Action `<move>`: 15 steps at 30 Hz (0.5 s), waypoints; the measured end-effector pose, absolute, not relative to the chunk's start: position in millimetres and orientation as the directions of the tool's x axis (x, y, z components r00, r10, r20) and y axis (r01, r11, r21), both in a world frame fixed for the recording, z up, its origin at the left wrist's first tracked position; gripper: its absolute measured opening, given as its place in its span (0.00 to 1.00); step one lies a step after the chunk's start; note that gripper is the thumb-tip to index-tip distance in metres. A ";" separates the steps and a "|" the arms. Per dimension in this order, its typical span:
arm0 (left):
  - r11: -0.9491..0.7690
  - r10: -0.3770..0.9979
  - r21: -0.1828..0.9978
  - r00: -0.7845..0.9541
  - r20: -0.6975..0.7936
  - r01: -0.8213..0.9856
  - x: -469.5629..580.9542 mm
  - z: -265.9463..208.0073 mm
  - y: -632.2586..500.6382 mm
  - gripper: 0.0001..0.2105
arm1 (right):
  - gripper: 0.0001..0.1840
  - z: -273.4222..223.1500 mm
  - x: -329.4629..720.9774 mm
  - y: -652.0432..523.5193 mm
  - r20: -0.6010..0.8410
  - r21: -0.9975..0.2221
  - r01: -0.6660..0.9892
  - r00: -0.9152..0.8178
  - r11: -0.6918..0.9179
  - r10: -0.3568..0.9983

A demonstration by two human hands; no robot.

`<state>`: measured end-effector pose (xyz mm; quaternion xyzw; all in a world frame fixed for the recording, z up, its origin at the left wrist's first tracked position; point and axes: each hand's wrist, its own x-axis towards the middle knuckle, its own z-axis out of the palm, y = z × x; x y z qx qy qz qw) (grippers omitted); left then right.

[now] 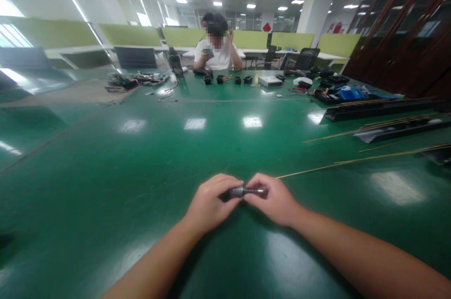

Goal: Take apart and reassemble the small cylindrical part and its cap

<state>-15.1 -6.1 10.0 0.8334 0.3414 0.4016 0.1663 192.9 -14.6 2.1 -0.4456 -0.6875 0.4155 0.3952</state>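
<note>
Between my two hands lies a short grey metal cylindrical part [238,192], held level just over the green tabletop [169,149] or resting on it; I cannot tell which. Its thick dull-grey end sits in my left hand [213,203], thumb in front and fingers behind. A thinner, shiny dark shaft points right, and the thumb and fingers of my right hand [273,198] close around it. The fingertips of both hands nearly meet at the middle of the part. Its outer ends are partly hidden by my fingers.
Thin brass-coloured rods [317,167] reach in from the right, near my right hand. Black angled trays [380,110] hold more rods. Farther back are small black boxes [238,80], a white box [270,81] and blue items [352,93]. Across the table a person [219,57] sits holding a phone.
</note>
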 end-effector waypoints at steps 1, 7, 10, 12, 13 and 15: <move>-0.712 0.702 0.551 0.442 0.558 0.436 -15.2 10.1 -6.4 0.10 | 0.04 2.4 193.0 -14.6 0.173 -0.922 0.287 -0.289 0.258 0.942; -0.710 0.705 0.550 0.442 0.555 0.441 -14.3 8.7 -5.2 0.10 | 0.04 1.7 193.7 -14.9 0.164 -0.930 0.273 -0.287 0.245 0.944; -0.711 0.703 0.547 0.443 0.556 0.442 -14.5 7.8 -4.5 0.10 | 0.04 1.6 193.6 -14.8 0.171 -0.930 0.270 -0.287 0.251 0.943; -0.715 0.699 0.543 0.443 0.561 0.441 -15.1 7.7 -4.7 0.10 | 0.04 1.7 193.5 -14.7 0.174 -0.925 0.282 -0.283 0.255 0.943; -0.717 0.697 0.541 0.443 0.564 0.439 -15.5 7.7 -4.9 0.10 | 0.04 1.7 193.6 -14.7 0.174 -0.923 0.288 -0.282 0.256 0.944; -0.717 0.697 0.541 0.444 0.563 0.439 -16.2 7.9 -5.1 0.10 | 0.04 1.3 193.7 -14.5 0.169 -0.922 0.292 -0.281 0.252 0.945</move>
